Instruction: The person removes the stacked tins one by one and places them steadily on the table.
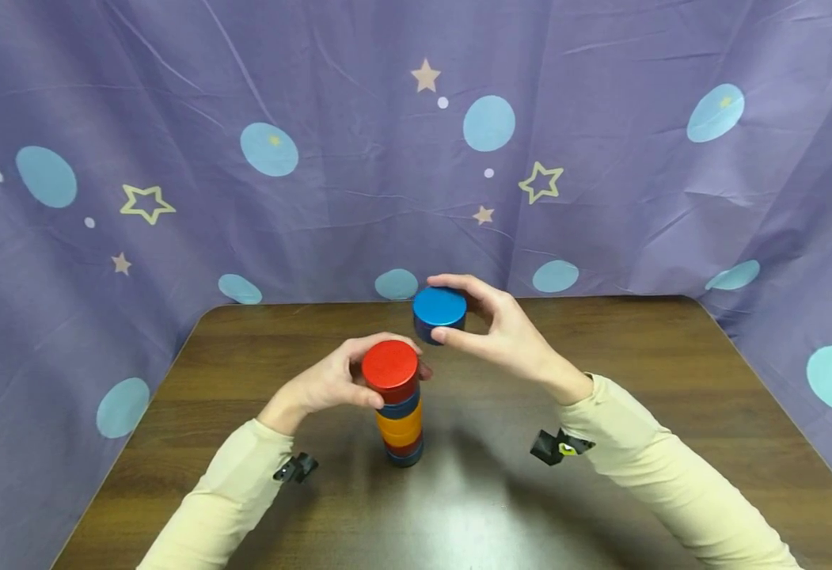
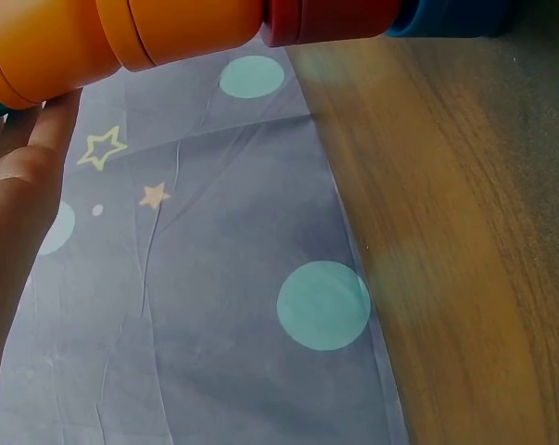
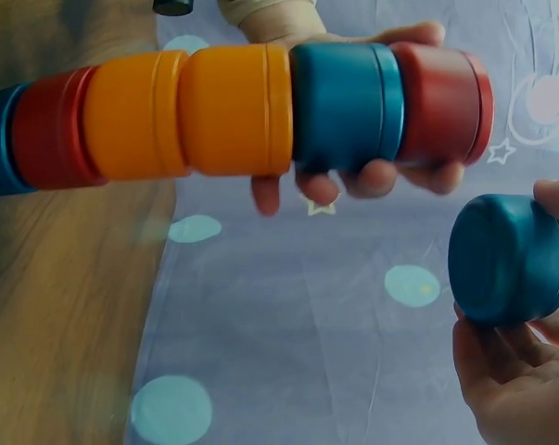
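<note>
Sleeves (image 1: 672, 475) loom nearest, left hand (image 1: 330, 381) wrapped high round a stack of tubs (image 1: 400, 428) on the table (image 1: 252, 344), right hand (image 1: 504, 328) spread just enough to pinch a blue tub (image 1: 440, 307) aloft beside it, probably light, stiff and slick, best held round its sides.

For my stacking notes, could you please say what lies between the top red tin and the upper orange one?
One blue tin, seen in the right wrist view, lies between that red tin and that orange tin.
</note>
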